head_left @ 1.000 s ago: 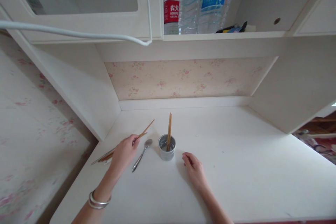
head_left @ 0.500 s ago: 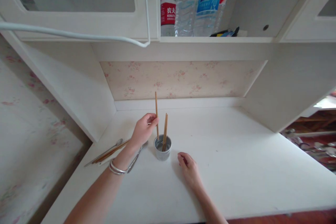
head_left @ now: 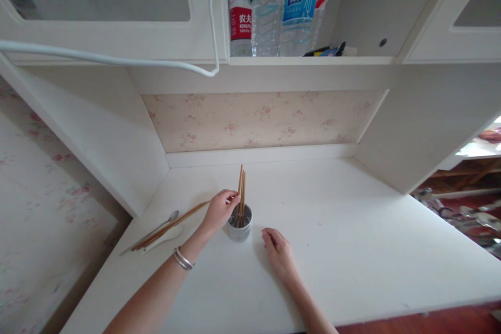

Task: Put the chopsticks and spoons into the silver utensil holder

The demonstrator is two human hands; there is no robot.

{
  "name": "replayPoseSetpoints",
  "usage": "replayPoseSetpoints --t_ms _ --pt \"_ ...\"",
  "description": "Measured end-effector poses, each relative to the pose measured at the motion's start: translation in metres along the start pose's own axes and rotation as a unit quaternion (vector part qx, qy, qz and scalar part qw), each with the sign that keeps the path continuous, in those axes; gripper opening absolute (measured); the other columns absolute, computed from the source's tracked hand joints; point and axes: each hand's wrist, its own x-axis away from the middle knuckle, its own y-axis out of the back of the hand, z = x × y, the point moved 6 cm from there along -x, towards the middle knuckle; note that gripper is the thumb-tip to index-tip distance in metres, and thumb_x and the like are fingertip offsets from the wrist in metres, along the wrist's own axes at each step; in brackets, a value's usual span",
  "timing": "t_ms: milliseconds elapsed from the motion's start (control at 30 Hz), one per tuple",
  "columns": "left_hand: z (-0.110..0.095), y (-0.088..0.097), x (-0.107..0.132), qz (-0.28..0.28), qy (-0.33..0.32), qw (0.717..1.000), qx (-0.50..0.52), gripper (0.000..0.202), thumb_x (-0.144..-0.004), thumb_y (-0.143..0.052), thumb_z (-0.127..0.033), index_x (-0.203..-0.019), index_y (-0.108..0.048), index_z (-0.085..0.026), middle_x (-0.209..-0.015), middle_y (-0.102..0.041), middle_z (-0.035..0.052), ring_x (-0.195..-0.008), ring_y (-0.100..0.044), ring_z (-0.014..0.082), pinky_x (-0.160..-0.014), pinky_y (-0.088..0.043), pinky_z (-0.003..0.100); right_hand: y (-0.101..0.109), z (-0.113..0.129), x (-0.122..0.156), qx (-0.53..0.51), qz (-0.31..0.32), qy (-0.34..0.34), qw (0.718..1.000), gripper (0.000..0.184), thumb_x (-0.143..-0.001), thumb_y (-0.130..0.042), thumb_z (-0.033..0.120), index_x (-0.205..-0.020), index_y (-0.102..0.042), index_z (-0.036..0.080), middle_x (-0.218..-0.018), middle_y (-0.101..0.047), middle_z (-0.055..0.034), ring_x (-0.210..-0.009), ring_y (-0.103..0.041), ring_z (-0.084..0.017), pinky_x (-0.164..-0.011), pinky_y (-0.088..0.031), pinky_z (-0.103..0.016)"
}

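My left hand (head_left: 219, 213) pinches a wooden chopstick (head_left: 240, 179) between thumb and fingers. The stick's lower end is inside a grey metal cup (head_left: 239, 234). Beside it in the cup, other chopsticks (head_left: 245, 188) stand nearly upright. To the right of the cup, my right hand (head_left: 280, 254) rests on the tabletop with curled fingers and nothing visible in them. Left of my left forearm lie more wooden chopsticks (head_left: 166, 228), a metal spoon (head_left: 173, 216) and a white spoon (head_left: 166, 236).
The white tabletop (head_left: 352, 250) is bounded by side panels and a low back wall. Above hangs a shelf (head_left: 313, 60) with several plastic bottles (head_left: 299, 8). A white cable (head_left: 117, 61) dangles in front of the upper cabinet at left.
My left hand has lowered the chopstick deeper into the cup. The metal utensil seen beside my left wrist is now hidden behind my arm. My right hand stays put.
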Motion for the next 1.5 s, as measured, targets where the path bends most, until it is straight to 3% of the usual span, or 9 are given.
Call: replayPoseSetpoints --t_ms 733,1300,1500 --pt "0.012 -0.007 0.005 -0.011 -0.018 1.0 -0.013 0.028 -0.086 -0.051 -0.039 -0.09 -0.068 -0.017 -0.094 -0.067 0.0052 -0.085 -0.063 0.0155 -0.079 -0.05 0.028 0.002 0.006 0.0 0.004 -0.003 0.012 1.0 0.034 -0.089 -0.044 0.046 -0.09 -0.067 0.021 -0.086 -0.069 -0.0064 -0.074 -0.062 -0.019 -0.065 -0.046 -0.027" --pt "0.008 -0.006 0.006 -0.005 -0.021 1.0 -0.004 0.029 -0.085 -0.052 -0.039 -0.093 -0.07 -0.017 -0.095 -0.068 0.0056 -0.084 -0.063 0.0163 -0.082 -0.049 0.03 0.002 0.007 0.0 0.026 0.001 0.004 1.0 0.039 -0.089 -0.04 0.047 -0.09 -0.067 0.019 -0.084 -0.069 -0.0066 -0.075 -0.062 -0.019 -0.069 -0.046 -0.028" --pt "0.01 -0.003 0.012 -0.009 0.024 0.997 0.067 0.036 -0.084 -0.053 -0.045 -0.103 -0.067 -0.018 -0.103 -0.066 0.0076 -0.088 -0.062 0.0172 -0.082 -0.05 0.031 0.002 0.008 0.002 0.03 0.004 0.005 1.0 0.035 -0.09 -0.041 0.044 -0.091 -0.066 0.02 -0.087 -0.069 -0.0061 -0.077 -0.062 -0.018 -0.07 -0.045 -0.027"
